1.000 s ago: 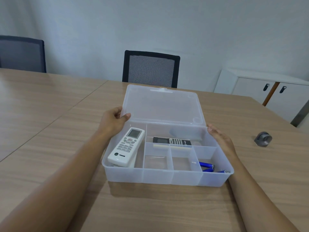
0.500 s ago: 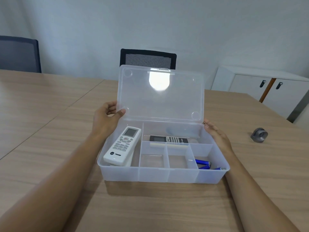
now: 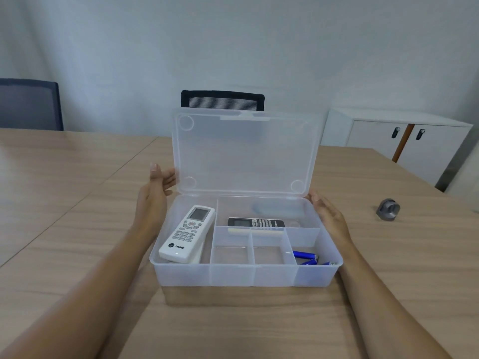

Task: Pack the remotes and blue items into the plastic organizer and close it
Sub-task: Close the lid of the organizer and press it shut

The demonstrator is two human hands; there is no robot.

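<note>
Head view, left hand (image 3: 155,195) fingers (image 3: 169,177) spread, lid (image 3: 246,154) upright

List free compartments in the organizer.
Two small front compartments, between the white remote and the blue items, are bare. The black remote fills the rear compartment's front; the left bay is crowded.

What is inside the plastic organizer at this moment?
The organizer holds a white remote in its left bay, a black remote in the back bay, and blue items front right. Two middle front cells look empty. Something pale lies partly hidden under the white remote.
</note>
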